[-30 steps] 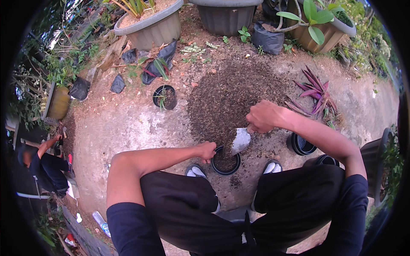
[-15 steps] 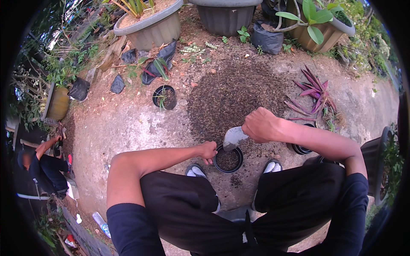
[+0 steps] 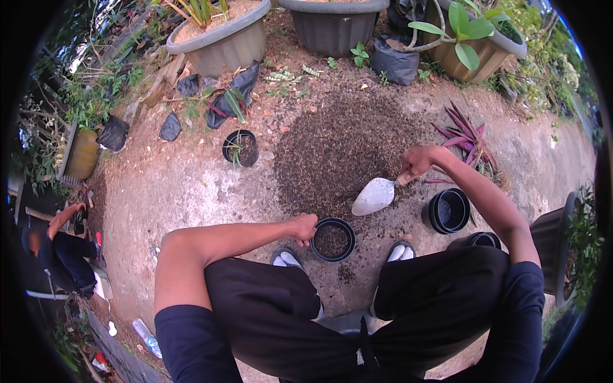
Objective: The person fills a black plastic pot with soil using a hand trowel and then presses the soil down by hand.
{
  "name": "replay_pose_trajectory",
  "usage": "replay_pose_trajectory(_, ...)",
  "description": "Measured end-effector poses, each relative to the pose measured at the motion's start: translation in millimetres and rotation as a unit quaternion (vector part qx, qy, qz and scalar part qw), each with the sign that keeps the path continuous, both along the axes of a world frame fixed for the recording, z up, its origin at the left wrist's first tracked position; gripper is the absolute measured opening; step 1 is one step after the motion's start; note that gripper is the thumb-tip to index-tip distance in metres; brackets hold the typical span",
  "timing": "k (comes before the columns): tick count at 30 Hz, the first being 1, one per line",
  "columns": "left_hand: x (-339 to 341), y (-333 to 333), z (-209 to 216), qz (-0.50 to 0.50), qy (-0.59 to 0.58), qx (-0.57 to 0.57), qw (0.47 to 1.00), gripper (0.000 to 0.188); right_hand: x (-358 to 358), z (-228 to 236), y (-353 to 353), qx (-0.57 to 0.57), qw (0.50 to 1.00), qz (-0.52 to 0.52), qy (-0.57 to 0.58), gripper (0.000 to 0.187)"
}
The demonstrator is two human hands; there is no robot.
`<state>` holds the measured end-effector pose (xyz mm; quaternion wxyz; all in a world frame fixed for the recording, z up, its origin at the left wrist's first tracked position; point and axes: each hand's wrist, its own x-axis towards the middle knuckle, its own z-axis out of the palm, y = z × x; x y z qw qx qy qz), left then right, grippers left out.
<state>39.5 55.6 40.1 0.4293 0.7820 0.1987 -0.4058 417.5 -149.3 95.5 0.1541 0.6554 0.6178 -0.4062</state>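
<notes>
A small round black pot [image 3: 332,241] with dark soil in it stands on the ground between my feet. My left hand [image 3: 302,228] grips its left rim. In my right hand [image 3: 418,162] is the wooden handle of a trowel [image 3: 373,196], its pale metal blade pointing down and to the left, apart from the pot. Beneath and beyond the blade spreads a wide patch of loose dark soil [image 3: 338,147]. The blade looks bare apart from some smears.
Nested black pots [image 3: 449,211] stand at the right, below uprooted purple-leaved plants [image 3: 469,142]. A potted seedling [image 3: 241,149] sits left of the soil. Large planters [image 3: 220,48] line the far side. At far left another person [image 3: 64,255] sits low; a plastic bottle [image 3: 147,337] lies nearby.
My right hand has swung the trowel from over the pot outward to the right, above the soil patch. My left hand stays at the pot's rim.
</notes>
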Motion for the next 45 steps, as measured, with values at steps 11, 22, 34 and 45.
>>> replay_pose_trajectory(11,16,1,34,-0.047,-0.112,0.027,0.992,0.025,-47,-37,-28,0.133,0.984,-0.086,-0.084,0.034)
replay_pose_trajectory(22,72,13,127,0.183,-0.296,-0.017,0.937,0.028,-103,96,54,0.089,0.846,-0.426,0.307,0.081)
replay_pose_trajectory(34,72,4,113,0.384,-0.350,-0.336,0.785,0.073,-129,68,58,0.315,0.788,-0.397,0.349,0.069)
replay_pose_trajectory(45,77,11,73,0.525,-0.377,-0.110,0.755,0.068,-155,121,56,0.512,0.846,0.142,-0.026,0.083)
